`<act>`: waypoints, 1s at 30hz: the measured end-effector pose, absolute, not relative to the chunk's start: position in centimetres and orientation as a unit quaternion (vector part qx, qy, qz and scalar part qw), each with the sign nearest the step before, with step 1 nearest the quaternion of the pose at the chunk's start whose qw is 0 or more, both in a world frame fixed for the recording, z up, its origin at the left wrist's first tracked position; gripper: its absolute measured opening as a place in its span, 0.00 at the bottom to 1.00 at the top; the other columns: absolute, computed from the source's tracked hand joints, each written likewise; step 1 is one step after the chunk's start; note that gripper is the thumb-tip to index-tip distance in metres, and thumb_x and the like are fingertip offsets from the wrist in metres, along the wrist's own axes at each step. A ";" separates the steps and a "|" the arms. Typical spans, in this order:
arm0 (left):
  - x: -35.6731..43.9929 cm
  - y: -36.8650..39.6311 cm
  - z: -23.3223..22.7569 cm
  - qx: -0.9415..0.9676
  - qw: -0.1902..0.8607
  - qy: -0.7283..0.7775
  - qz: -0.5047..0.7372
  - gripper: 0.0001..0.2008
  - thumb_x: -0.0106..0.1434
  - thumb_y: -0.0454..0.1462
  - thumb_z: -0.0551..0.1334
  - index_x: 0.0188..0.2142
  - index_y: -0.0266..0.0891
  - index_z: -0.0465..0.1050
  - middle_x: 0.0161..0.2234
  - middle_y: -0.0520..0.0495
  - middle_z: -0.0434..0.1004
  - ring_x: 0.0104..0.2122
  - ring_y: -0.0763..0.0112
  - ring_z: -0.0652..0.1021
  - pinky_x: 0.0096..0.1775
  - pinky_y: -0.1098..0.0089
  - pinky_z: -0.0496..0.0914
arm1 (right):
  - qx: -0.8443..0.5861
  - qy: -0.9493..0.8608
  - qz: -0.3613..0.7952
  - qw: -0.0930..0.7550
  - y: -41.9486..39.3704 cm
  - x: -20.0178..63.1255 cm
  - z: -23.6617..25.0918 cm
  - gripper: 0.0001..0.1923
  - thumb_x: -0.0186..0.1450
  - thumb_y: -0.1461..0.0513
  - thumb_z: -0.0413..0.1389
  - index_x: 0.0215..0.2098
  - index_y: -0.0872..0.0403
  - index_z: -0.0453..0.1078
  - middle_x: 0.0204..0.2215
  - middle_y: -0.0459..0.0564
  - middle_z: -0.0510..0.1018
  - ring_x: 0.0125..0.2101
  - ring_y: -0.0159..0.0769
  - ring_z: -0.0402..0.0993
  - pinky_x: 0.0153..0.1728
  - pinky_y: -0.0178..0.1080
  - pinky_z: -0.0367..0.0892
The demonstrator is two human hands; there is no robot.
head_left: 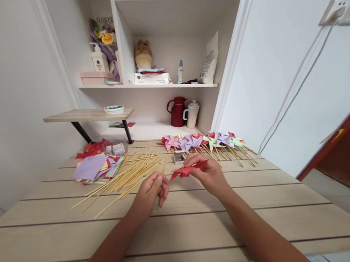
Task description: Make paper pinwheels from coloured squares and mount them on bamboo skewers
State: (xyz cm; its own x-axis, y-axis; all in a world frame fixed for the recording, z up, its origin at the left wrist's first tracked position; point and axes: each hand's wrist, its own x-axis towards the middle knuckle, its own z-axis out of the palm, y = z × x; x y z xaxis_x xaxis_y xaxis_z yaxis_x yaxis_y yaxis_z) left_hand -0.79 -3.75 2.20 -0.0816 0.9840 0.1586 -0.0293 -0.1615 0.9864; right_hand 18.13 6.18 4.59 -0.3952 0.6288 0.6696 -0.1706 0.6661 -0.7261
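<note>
A: Your left hand [151,189] first — what's it doing?

B: Pinched shut on a thin pale wooden stick [163,167], held upright, its top poking above your fingertips. Hand hovers just over the pale plank table [248,201].

A: Right hand [209,173]?

B: Gripping a folded red paper pinwheel [187,170] by its right edge, thumb on top. The pinwheel sticks out to the left, toward the stick.

A: Touching?

B: Can't tell for sure. The pinwheel's left tip is just beside the stick, right of it, at about the same height. So the pinwheel sits between your two hands, lifted off the table.

A: Around them?

B: Left of your left hand, a loose heap of the same wooden sticks [126,175] fanned on the table. Further left, a stack of coloured paper squares [95,168], purple on top, red scraps behind. Just beyond the pinwheel, a small metal box [179,157]. Behind that, a row of finished pinwheels on sticks [204,142], pink, purple, green, red. On the shelf at the back, a dark red jug [177,112] and a white speckled mug [192,114].
</note>
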 end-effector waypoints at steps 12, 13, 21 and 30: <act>-0.7 -3.6 2.2 0.520 0.446 0.463 0.563 0.21 0.65 0.55 0.57 0.35 0.39 0.70 0.18 0.56 0.67 0.15 0.77 0.63 0.21 0.72 0.59 | -0.142 -0.715 0.433 0.530 6.4 18.3 4.5 0.09 0.63 0.55 0.66 0.31 0.51 0.74 0.28 0.47 0.79 0.31 0.38 0.77 0.34 0.43 0.72; -0.7 -3.7 2.2 0.520 0.444 0.463 0.564 0.20 0.66 0.55 0.57 0.35 0.39 0.70 0.18 0.56 0.67 0.15 0.77 0.64 0.22 0.72 0.59 | -0.139 -0.713 0.438 0.530 6.4 18.3 4.5 0.09 0.63 0.55 0.66 0.31 0.51 0.74 0.27 0.47 0.79 0.30 0.38 0.77 0.33 0.43 0.73; -0.8 -3.5 1.7 0.518 0.451 0.462 0.560 0.19 0.66 0.54 0.57 0.34 0.40 0.68 0.19 0.56 0.67 0.15 0.77 0.64 0.21 0.72 0.59 | -0.146 -0.699 0.449 0.537 6.3 18.3 4.6 0.09 0.62 0.56 0.67 0.31 0.51 0.75 0.27 0.47 0.79 0.30 0.38 0.77 0.33 0.43 0.73; -0.7 -3.4 1.8 0.519 0.455 0.466 0.554 0.19 0.65 0.53 0.58 0.35 0.39 0.68 0.19 0.57 0.68 0.15 0.77 0.65 0.23 0.73 0.60 | -0.149 -0.699 0.444 0.539 6.7 18.3 4.2 0.08 0.62 0.58 0.67 0.32 0.52 0.75 0.28 0.47 0.79 0.30 0.36 0.76 0.34 0.40 0.72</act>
State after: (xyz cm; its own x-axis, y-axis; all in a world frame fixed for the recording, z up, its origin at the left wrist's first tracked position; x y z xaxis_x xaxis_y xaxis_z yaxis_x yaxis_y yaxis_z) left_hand -0.67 -3.44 1.81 -0.0479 0.9875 0.1504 -0.0204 -0.1515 0.9883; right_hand 18.29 6.68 4.25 -0.3735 0.6885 0.6217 -0.2702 0.5603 -0.7829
